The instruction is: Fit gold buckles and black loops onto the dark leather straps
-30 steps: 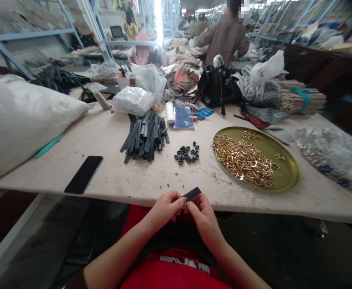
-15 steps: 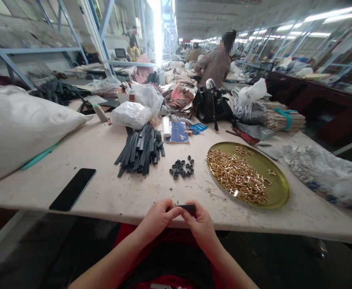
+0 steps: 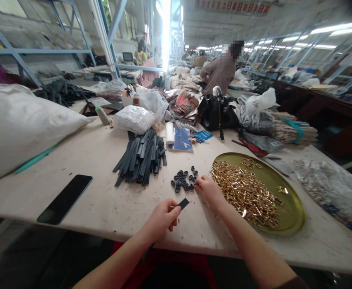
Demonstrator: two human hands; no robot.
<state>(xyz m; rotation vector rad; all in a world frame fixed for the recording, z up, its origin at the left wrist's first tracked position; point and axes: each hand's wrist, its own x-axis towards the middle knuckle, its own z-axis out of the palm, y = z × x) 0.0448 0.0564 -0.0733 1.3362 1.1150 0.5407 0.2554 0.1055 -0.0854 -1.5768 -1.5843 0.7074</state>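
Near the table's front edge, my left hand (image 3: pixel 164 216) pinches a black strip (image 3: pixel 184 203), whose end sticks out past the fingertips to the right. My right hand (image 3: pixel 207 190) reaches over the table, its fingertips closed at the right side of a group of small black loops (image 3: pixel 182 178); one may be between them, but it is too small to tell. Behind and to the left lies a pile of black strips (image 3: pixel 141 156). Right of my right hand, a round golden tray (image 3: pixel 296 216) holds a heap of small gold metal pieces (image 3: pixel 245 192).
A black phone (image 3: pixel 65 198) lies at the left, near a big white sack (image 3: pixel 22 124). Behind are a white roll (image 3: pixel 169 133), a blue booklet (image 3: pixel 181 139), plastic bags and a black bag (image 3: pixel 218 112). A person (image 3: pixel 220 72) is farther back. A clear bag (image 3: pixel 335 188) lies right.
My hands have parted. The right one has moved forward and right to the small loops, while the left one keeps a black strip. The view has shifted slightly.
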